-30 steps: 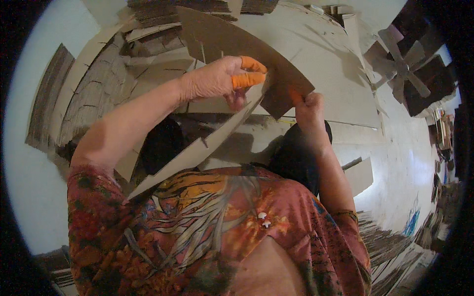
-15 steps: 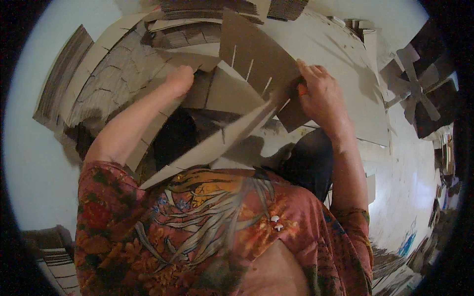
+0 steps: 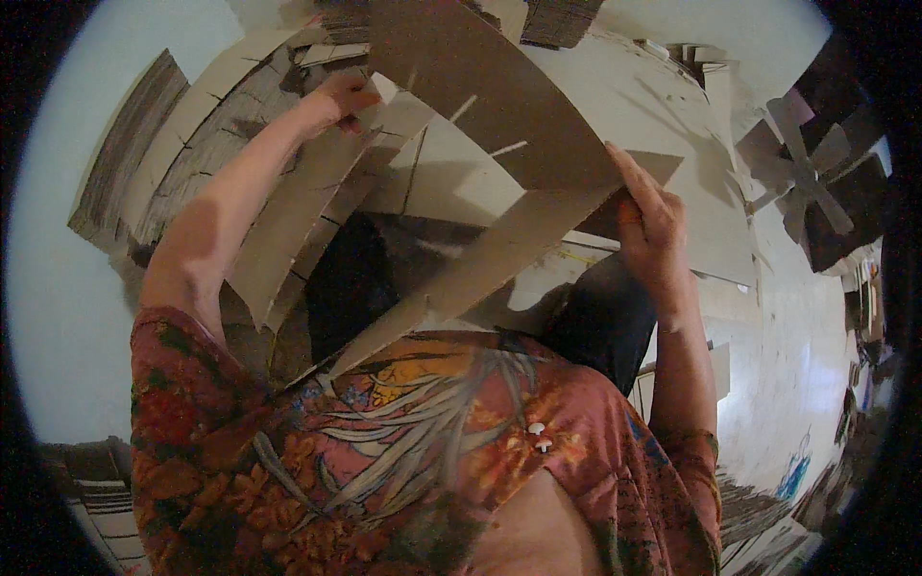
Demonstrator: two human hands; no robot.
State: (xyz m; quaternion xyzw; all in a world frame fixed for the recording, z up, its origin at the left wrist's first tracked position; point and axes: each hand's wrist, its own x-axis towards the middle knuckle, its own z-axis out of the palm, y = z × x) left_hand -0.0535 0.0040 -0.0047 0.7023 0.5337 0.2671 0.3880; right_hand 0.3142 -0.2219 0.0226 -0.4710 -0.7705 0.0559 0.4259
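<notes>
Slotted cardboard strips stand crossed at angles in front of my body, with a wide brown panel rising at the far side. My right hand grips the right corner, where panel and strip meet, fingers along the outside and thumb inside. Farther out on the left, my left hand is curled at the upper end of the cardboard, fingertips against a pale edge. Exactly which piece it pinches is partly hidden. More slotted strips slant down below that hand.
Stacks of cut cardboard lean at the left, and another bundle lies at the far side. A fan with broad blades stands at the right. A large pale sheet lies beyond my right hand. My dark-clad knees are under the strips.
My left hand has moved outward and up to the left. The right hand has shifted slightly right and down. The brown panel has swung left and upward, and the strips have spread apart.
</notes>
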